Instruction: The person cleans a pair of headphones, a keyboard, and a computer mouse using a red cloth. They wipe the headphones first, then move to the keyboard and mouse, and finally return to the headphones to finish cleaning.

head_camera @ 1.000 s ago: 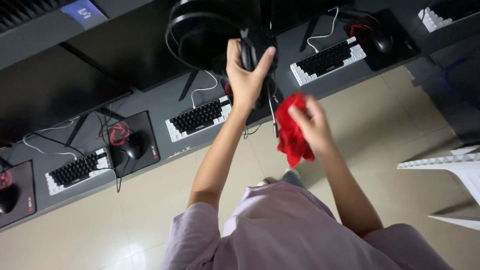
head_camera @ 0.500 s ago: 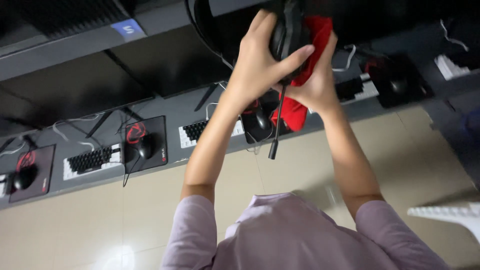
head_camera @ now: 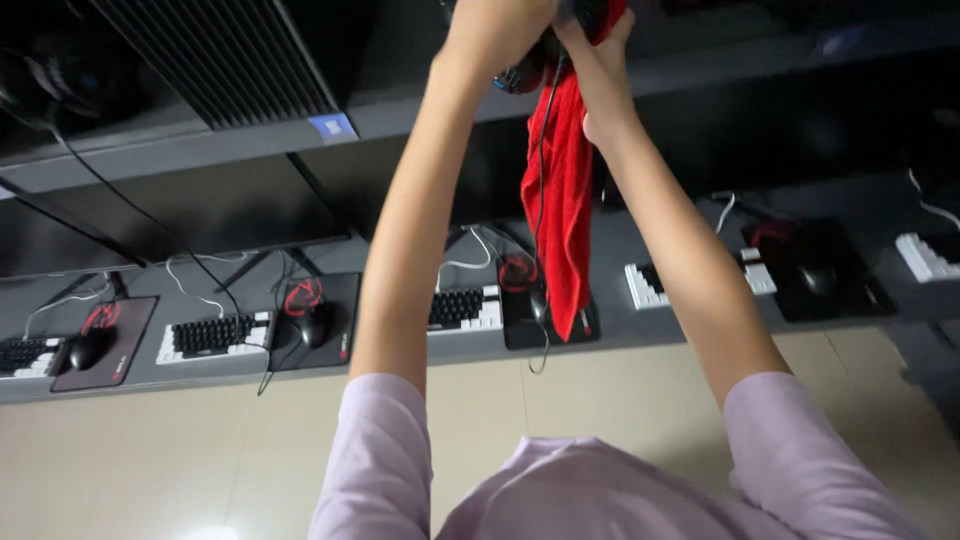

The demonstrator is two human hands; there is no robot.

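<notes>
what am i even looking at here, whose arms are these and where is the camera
This is one picture from a camera worn on a person's head, looking along their own raised arms. No machine is involved, just two bare hands. The lilac cloth at the bottom is the person's shirt.

The left hand and the right hand are up at the top edge, together gripping a dark headset. It is partly cut off by the frame. The right hand also holds a red cloth, which hangs down, with a thin black cable dangling beside it.

Behind the arms runs a long dark desk. On it lie keyboards, black mice on dark mouse pads with red marks, and the lower edges of monitors.
</notes>
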